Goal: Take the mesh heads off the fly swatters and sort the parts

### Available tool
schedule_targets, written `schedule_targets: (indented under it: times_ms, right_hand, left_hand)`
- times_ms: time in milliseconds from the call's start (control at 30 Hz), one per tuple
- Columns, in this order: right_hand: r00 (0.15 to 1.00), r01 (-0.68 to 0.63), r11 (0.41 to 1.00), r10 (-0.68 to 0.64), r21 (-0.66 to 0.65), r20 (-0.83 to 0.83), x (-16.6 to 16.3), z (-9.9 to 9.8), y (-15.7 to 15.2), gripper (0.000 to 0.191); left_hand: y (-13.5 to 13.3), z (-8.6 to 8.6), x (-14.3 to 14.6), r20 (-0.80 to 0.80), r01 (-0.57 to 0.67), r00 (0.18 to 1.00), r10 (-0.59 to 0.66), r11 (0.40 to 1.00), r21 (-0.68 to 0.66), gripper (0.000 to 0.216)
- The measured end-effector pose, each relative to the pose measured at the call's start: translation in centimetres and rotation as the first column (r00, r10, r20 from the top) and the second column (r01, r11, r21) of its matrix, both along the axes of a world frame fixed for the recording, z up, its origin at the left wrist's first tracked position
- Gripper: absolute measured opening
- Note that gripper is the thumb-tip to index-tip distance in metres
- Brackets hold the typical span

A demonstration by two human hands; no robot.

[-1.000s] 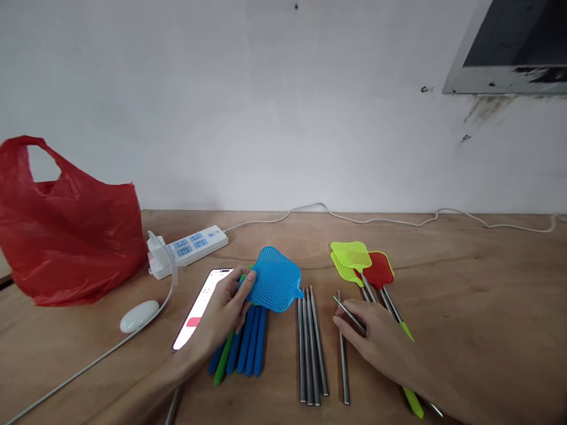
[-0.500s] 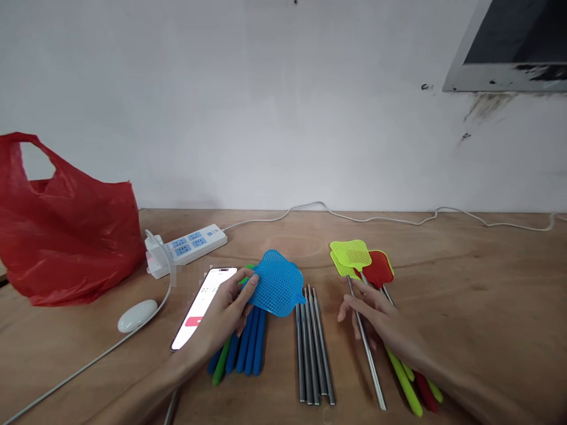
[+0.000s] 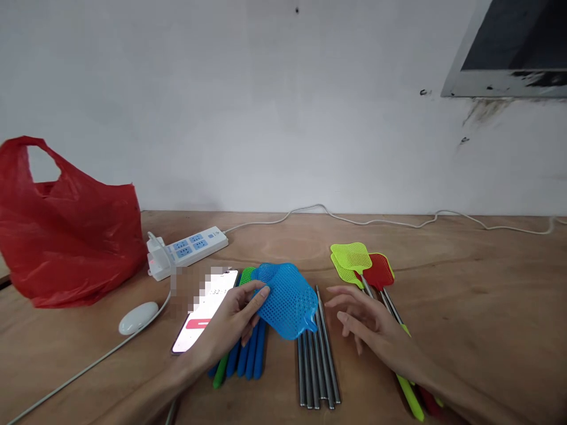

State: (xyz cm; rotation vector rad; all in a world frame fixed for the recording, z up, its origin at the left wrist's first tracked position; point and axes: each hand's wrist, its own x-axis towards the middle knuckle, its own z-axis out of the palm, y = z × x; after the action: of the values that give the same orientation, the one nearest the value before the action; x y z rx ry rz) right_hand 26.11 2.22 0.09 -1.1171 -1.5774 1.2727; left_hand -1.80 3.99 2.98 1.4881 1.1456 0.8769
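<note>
My left hand [image 3: 233,321] grips a blue fly-swatter head [image 3: 286,298] by its left edge, lifted and tilted over the table. Under it lie several blue handles and one green handle [image 3: 243,354], with a green swatter head [image 3: 247,275] peeking out behind. Several steel rods [image 3: 318,360] lie side by side in the middle. My right hand [image 3: 370,323] hovers just right of the rods, fingers spread, holding nothing. Behind it rest assembled yellow-green swatters [image 3: 351,257] and a red swatter [image 3: 379,270].
A phone [image 3: 204,310] with a lit screen lies left of my left hand. A white mouse [image 3: 138,317], a power strip [image 3: 188,249] and a red plastic bag [image 3: 66,227] sit at the left. A white cable [image 3: 376,221] runs along the wall.
My right hand let go of the single steel rod, which now lies with the bundle, and opened. My left hand swung the blue head rightward and down toward the rods.
</note>
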Motion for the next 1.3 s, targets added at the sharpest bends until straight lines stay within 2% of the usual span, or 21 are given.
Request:
schedule_targets:
  times_ms: [133,200,367,500,600,700,833,1000,1067,1200,1300]
  right_hand:
    - [0.967,-0.216,0.969,0.195,-0.119,-0.162,-0.2,0.8,-0.3,0.039]
    - [0.951,-0.265,0.947,0.227,-0.179,-0.209,-0.2,0.8,-0.4,0.037]
    - [0.940,-0.135,0.946,0.027,-0.296,-0.341,0.0,0.8,-0.1,0.044]
    - [0.932,-0.130,0.936,0.002,-0.327,-0.363,0.2,1.3,-0.1,0.051]
    - [0.935,-0.192,0.924,0.070,-0.330,-0.348,0.0,1.6,-0.4,0.052]
    - [0.939,-0.233,0.920,0.129,-0.314,-0.318,-0.2,1.7,-0.4,0.050]
    - [0.971,-0.144,0.959,0.088,-0.246,-0.224,0.0,1.5,0.2,0.045]
    - [0.991,-0.054,0.984,0.031,-0.171,-0.134,0.3,1.0,0.5,0.040]
    - [0.994,-0.045,0.987,0.028,-0.153,-0.107,0.2,1.0,0.4,0.042]
    - [0.998,-0.048,0.991,0.042,-0.123,-0.052,0.0,1.3,0.1,0.042]
    - [0.999,-0.048,0.993,0.045,-0.109,-0.025,0.0,1.5,-0.1,0.040]
  left_hand:
    - [-0.4,0.0,0.3,-0.013,0.131,0.991,-0.132,0.990,-0.052,0.040]
    - [-0.5,0.1,0.5,0.000,0.137,0.991,-0.137,0.989,-0.054,0.041]
    - [-0.6,0.3,0.5,0.054,0.014,0.998,-0.016,0.999,0.036,0.058]
    - [-1.0,0.2,0.5,0.025,0.100,0.995,-0.101,0.995,0.026,0.054]
    - [-1.3,-0.2,0.8,-0.012,0.140,0.990,-0.140,0.990,0.028,0.046]
    - [-1.1,-0.3,0.7,-0.036,0.068,0.997,-0.065,0.995,0.077,0.043]
    - [-0.1,-0.1,0.0,-0.086,-0.089,0.991,0.105,0.981,0.172,0.040]
    - [1.1,-0.3,-0.8,-0.169,-0.152,0.965,0.202,0.950,0.272,0.043]
    - [1.3,-0.3,-1.0,-0.264,-0.131,0.938,0.226,0.934,0.333,0.042]
    - [0.9,0.1,-1.1,-0.495,0.007,0.824,0.275,0.870,0.494,0.035]
    - [0.5,0.3,-0.9,-0.578,0.084,0.767,0.277,0.851,0.519,0.033]
